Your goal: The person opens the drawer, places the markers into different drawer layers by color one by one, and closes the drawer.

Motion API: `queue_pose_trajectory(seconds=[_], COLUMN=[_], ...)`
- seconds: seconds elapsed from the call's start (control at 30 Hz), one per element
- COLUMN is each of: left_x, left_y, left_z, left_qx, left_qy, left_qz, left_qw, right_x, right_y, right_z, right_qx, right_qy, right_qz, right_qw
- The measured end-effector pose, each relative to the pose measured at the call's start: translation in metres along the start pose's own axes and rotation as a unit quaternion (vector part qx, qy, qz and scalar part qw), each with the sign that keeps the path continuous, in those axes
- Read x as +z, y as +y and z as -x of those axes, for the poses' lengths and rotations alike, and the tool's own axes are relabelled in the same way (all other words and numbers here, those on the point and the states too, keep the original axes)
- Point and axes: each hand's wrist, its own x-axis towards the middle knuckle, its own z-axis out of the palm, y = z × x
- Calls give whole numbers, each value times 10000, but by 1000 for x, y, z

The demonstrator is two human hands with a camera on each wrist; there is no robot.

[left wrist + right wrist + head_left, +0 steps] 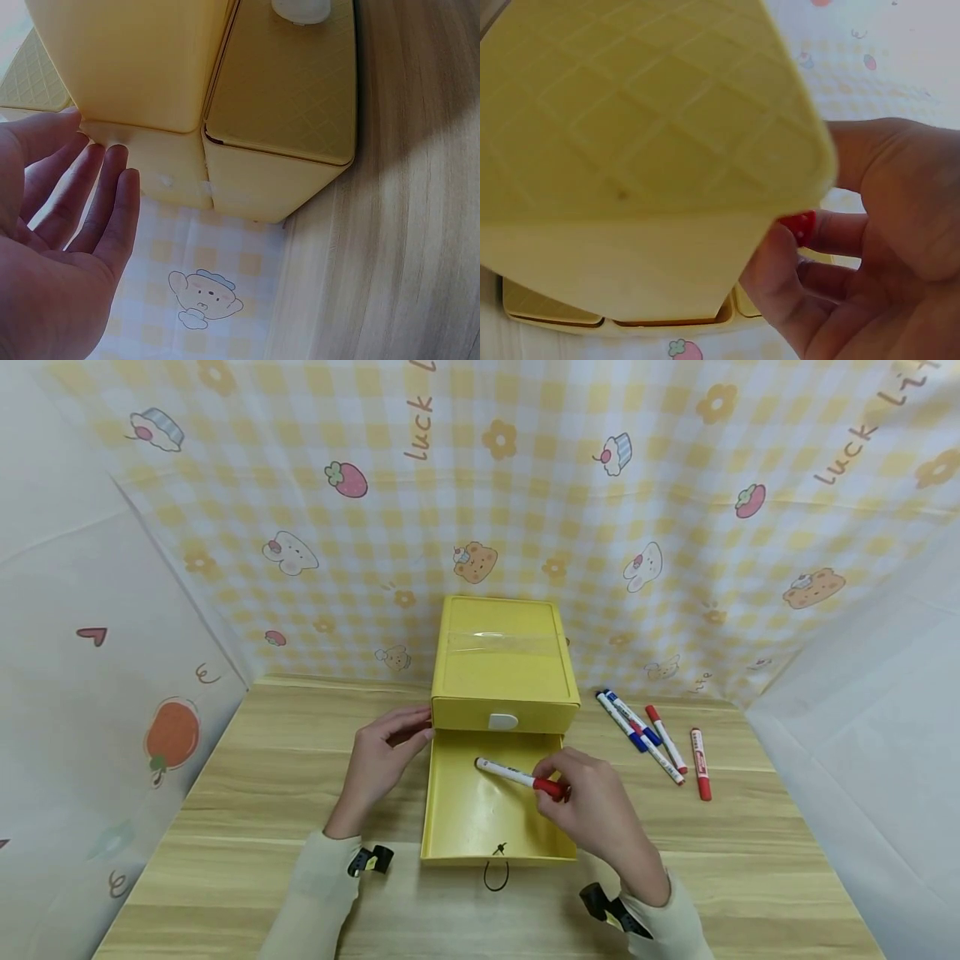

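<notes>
A yellow storage box (506, 677) stands at the back of the table, its lower drawer (461, 814) pulled out toward me. My right hand (596, 802) pinches a white marker (504, 771) by its red-capped end, over the drawer's right part. The marker's other end points left above the drawer floor. In the right wrist view, the drawer front (652, 127) hides most of the marker; only its red cap (799, 225) shows. My left hand (382, 756), fingers extended, rests on the box's left side, its fingertips touching the yellow wall (142, 157).
Several markers lie right of the box, among them blue-capped markers (621, 722) and a red marker (701, 764) farther right. A white tab (503, 722) sits on the closed upper drawer. A dark cord loop (496, 887) hangs from the open drawer's front. A patterned cloth (517, 510) hangs behind.
</notes>
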Motion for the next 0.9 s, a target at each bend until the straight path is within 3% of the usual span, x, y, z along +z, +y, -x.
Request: queue_pose_trajectory(seconds=[0.33, 0.6, 0.9], left_x=[0, 0, 0], left_y=[0, 0, 1], left_z=[-1, 0, 0], left_qx=[-32, -70, -50], left_qy=[-7, -10, -18], left_qz=[-41, -114, -134], left_qw=[10000, 9999, 9999], right_x=[-3, 2, 8], right_y=[-13, -14, -14], right_z=[3, 3, 2], right_qx=[-161, -467, -761], right_qy=[-928, -1514, -1819], right_qz=[-913, -835, -910], right_qw=[9914, 9838, 9761])
